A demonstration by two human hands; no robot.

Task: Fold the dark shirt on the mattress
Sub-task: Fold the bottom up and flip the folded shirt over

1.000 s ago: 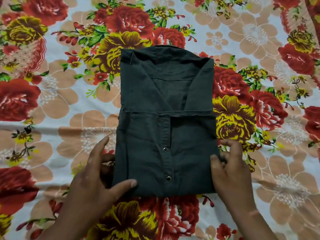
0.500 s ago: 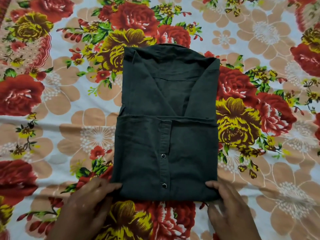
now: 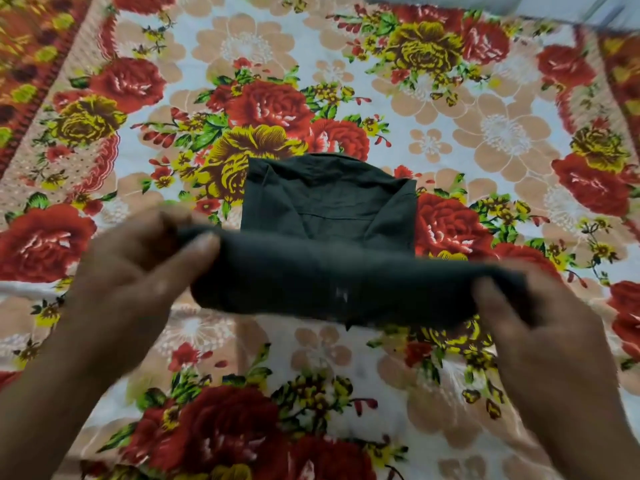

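The dark shirt (image 3: 329, 209) lies partly folded in the middle of the mattress, collar end away from me. Its near folded end is lifted off the sheet and held up between both hands, blurred by motion. My left hand (image 3: 138, 271) pinches the left corner of that raised end, thumb on top. My right hand (image 3: 519, 320) grips the right corner the same way. The far half of the shirt still rests flat on the floral sheet (image 3: 311, 358). The raised cloth hides the shirt's middle.
The mattress is covered by a floral sheet with red and yellow roses. A patterned border runs along the left edge (image 3: 31, 98) and right edge (image 3: 620, 81). A grey strip (image 3: 485, 5) shows beyond the far edge.
Both hands went from resting at the shirt's near bottom corners to gripping them and lifting the near end up and away from me. The view has tilted to show more of the far mattress.
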